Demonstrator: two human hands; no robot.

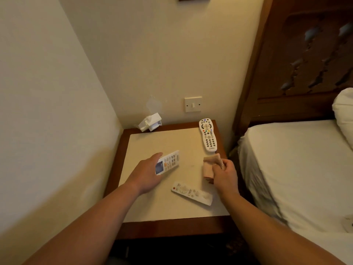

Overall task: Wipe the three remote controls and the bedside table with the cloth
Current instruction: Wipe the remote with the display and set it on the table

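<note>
**HEAD VIEW: HANDS, REMOTES AND CLOTH ON THE BEDSIDE TABLE**

Take the centre of the bedside table point(150, 144) as the clock centre, with 12 o'clock at the back wall.

1. Your left hand point(147, 174) comes in from 7 o'clock and holds the display remote point(168, 162) close to the centre. The thumb lies along the remote's far edge and the fingers are hidden beneath it. Its screen end points toward 7 o'clock. You cannot tell whether it clears the tabletop.
2. Your right hand point(225, 176) sits at 3 o'clock, fingers curled tight round the folded cloth point(209, 166). The cloth stands out of the fist toward 12 o'clock, apart from all three remotes.
3. The TV remote point(208, 135) lies flat at 1 o'clock, buttons up, on the table's right edge.
4. The slim remote point(191, 193) lies flat at 5 o'clock, between your two forearms, with its red button toward 9 o'clock.
5. A white paper box point(150, 123) sits at 11 o'clock, in the back corner.
6. A wall switch point(193, 104) is mounted at 12 o'clock, above the table.
7. The bed point(286, 159) stands beyond 3 o'clock.
</note>
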